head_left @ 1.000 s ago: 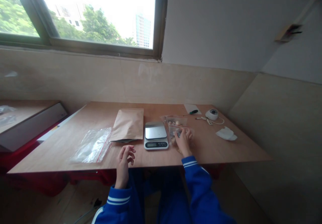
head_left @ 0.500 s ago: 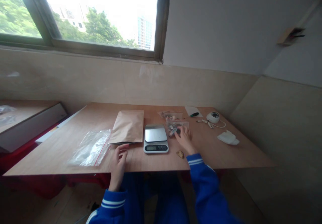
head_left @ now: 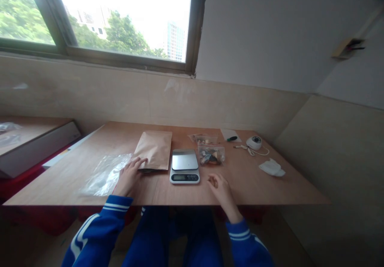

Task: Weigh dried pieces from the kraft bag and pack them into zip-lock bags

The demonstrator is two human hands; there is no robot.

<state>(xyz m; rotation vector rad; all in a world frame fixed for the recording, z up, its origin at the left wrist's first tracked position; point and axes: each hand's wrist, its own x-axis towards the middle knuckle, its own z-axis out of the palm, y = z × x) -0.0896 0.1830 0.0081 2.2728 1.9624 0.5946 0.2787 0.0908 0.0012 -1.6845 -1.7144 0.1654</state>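
Both hands have shifted: the left hand (head_left: pixel 129 176) lies over the near-left corner of the brown pouch (head_left: pixel 155 149), left of the scale (head_left: pixel 185 162); the right hand (head_left: pixel 220 187), fingertips close together, is right of it, leaving the filled bag (head_left: pixel 211 157) free. Whether either grips anything, I cannot tell.

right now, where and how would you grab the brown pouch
Grip the brown pouch by its near edge, coming from the front: it lies flat, and a dark gap along that edge likely gives a hold. The scale crowds its right side.
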